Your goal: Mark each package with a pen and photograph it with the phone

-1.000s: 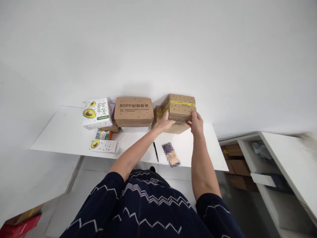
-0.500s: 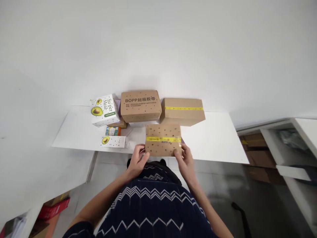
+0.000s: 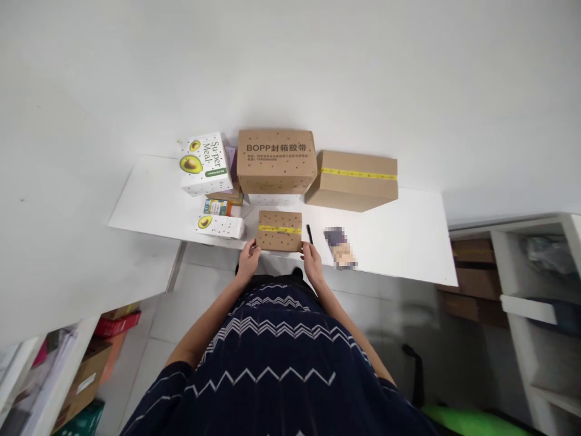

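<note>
A small brown cardboard box (image 3: 279, 240) with dark specks and a yellow tape band is at the front edge of the white table (image 3: 402, 239). My left hand (image 3: 249, 261) grips its near left corner, and my right hand (image 3: 312, 264) holds the near right corner. It seems to rest on the tabletop. Just right of the box lies a black pen (image 3: 309, 234). Further right is a flat rectangular thing (image 3: 340, 248), too pixelated to name. On the left, a small white avocado-print box (image 3: 221, 226) lies near a small blue and orange box (image 3: 216, 207).
Along the wall stand a large white avocado box (image 3: 206, 165), a brown BOPP carton (image 3: 276, 160) and a taped brown carton (image 3: 356, 181). White shelving (image 3: 521, 266) with cartons is on the right. Lower left, another shelf (image 3: 75, 357) holds boxes.
The taped box has come down and away from me, with both hands still at its corners. My view has shifted, and the pen and pixelated thing now show.
</note>
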The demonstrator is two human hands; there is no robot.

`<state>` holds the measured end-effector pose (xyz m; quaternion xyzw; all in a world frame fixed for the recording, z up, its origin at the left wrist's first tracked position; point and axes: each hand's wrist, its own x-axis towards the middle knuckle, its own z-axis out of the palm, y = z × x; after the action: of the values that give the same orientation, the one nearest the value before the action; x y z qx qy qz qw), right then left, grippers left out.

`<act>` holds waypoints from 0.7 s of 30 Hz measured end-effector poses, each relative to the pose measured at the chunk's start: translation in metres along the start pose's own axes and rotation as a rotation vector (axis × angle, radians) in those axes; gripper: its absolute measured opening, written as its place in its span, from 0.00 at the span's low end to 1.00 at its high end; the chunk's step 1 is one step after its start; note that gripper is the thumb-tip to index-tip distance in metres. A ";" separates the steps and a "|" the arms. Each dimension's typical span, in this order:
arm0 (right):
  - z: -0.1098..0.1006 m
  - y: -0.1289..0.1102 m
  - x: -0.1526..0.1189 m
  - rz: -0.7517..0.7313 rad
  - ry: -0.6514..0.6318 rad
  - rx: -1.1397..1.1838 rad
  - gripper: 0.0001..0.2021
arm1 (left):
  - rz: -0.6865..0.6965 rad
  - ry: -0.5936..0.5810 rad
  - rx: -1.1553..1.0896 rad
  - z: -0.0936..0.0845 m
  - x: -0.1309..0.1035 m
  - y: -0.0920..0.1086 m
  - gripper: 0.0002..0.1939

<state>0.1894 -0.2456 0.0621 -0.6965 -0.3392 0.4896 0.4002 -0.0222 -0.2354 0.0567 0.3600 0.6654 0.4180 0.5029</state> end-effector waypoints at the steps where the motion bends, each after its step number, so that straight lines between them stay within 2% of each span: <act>1: 0.000 0.001 0.000 0.025 0.006 0.021 0.28 | -0.004 0.006 0.003 0.000 0.000 -0.002 0.18; 4: 0.001 0.001 0.002 0.046 0.003 0.039 0.29 | -0.009 0.010 0.016 0.000 0.003 -0.008 0.19; 10: -0.002 0.002 0.004 -0.051 0.017 -0.032 0.27 | 0.010 0.033 0.037 -0.001 0.011 -0.009 0.16; 17: 0.000 0.006 0.011 -0.034 0.061 -0.058 0.25 | -0.023 0.050 0.033 0.000 0.015 -0.008 0.17; 21: 0.000 0.002 0.023 -0.013 0.109 -0.067 0.28 | -0.046 0.057 0.025 0.003 0.026 -0.007 0.20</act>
<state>0.1965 -0.2264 0.0512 -0.7328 -0.3374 0.4368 0.3978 -0.0256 -0.2146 0.0400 0.3388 0.6927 0.4082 0.4886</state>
